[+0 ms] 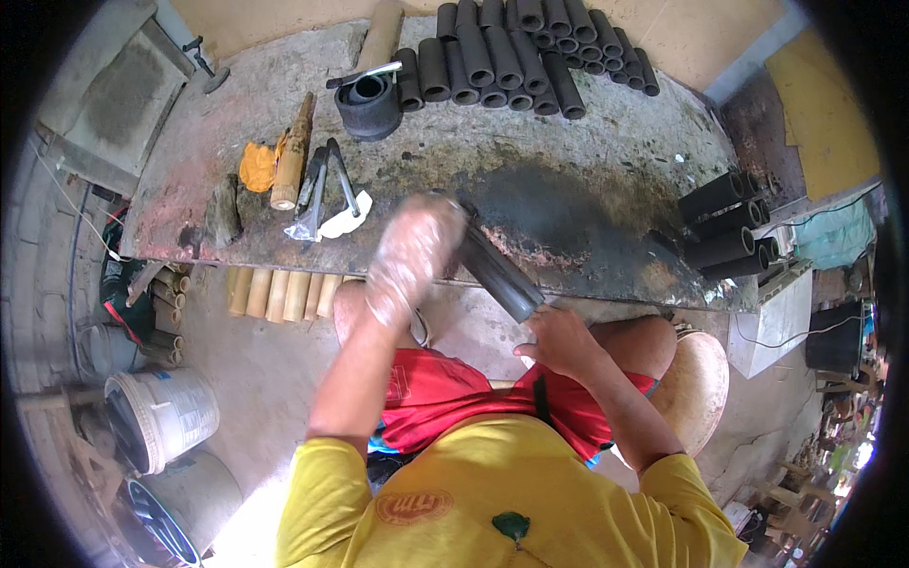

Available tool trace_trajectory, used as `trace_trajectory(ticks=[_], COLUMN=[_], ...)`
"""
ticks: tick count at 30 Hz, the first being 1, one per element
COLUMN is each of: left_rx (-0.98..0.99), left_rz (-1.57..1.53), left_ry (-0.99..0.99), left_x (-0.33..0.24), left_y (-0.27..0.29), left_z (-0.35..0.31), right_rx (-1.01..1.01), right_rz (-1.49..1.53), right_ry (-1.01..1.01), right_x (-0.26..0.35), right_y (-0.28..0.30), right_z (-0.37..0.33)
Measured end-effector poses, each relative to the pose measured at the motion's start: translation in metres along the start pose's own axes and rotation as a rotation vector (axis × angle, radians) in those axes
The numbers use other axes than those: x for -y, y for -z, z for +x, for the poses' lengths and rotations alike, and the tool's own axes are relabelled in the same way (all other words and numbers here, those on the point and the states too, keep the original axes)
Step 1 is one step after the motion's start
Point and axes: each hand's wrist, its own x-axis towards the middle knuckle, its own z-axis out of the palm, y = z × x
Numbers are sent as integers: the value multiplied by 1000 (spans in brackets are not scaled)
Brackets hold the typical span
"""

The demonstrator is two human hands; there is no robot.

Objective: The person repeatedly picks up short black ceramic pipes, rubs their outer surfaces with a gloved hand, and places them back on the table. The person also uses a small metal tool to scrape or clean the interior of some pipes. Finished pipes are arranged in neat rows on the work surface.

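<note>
My right hand (564, 343) grips the near end of a dark, glossy bamboo-like tube (502, 275), which slants from the table's edge toward my lap. At the tube's far end, my left hand (417, 241), in a clear plastic glove, looks closed and is blurred by motion. Something small and dark shows at its fingers; its kind I cannot make out. Left of that hand lie metal tongs (343, 180), a crumpled white piece (347, 218), a pale bamboo piece (288, 170) and an orange cloth (257, 167).
Dark tubes (502, 59) are stacked at the back of the stained table (606, 151), beside a round black pot (369, 112). More dark tubes (724, 227) stand at the right edge. Pale bamboo tubes (276, 293) sit below the front edge. White buckets (170, 417) stand at left.
</note>
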Motion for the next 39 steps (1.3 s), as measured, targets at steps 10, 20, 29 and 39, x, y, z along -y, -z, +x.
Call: trace_trajectory(ticks=[10, 20, 29, 39], left_rx=[30, 71, 86, -66], left_rz=[-82, -311, -178, -263], left_ry=[133, 101, 28, 235], left_x=[-6, -72, -54, 28], left_y=[-3, 3, 22, -48], left_z=[-9, -18, -1, -30], right_rx=[-19, 27, 0, 54], right_rz=[-116, -298, -476, 57], right_ry=[15, 41, 79, 232], right_x=[1, -2, -3, -10], right_y=[3, 4, 5, 40], right_z=[0, 2, 1, 5])
